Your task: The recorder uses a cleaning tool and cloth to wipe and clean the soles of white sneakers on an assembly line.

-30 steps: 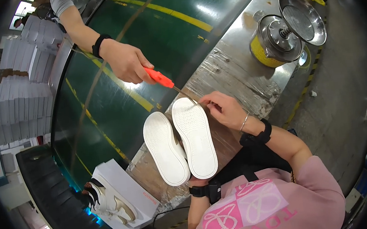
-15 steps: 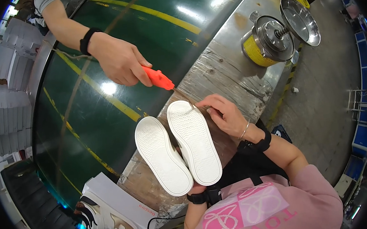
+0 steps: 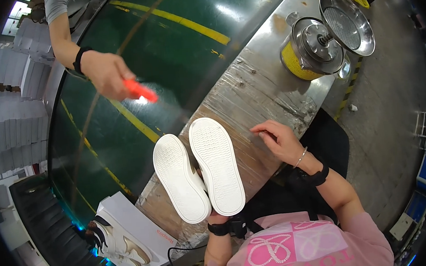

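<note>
Taped steel bench (image 3: 264,85): co-worker's hand (image 3: 104,74) w/ orange tool (image 3: 140,90) now withdrawn; left hand (image 3: 215,216) clamps white-soled shoe pair (image 3: 198,167), right hand (image 3: 277,140) beside, open

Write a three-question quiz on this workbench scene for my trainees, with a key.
1. True or false: the two white shoes are held soles up.
2. What does the right hand rest on? A) the workbench B) a keyboard C) a cup
3. What colour is the tool in the co-worker's hand?
Key: 1 true; 2 A; 3 orange-red.
</note>
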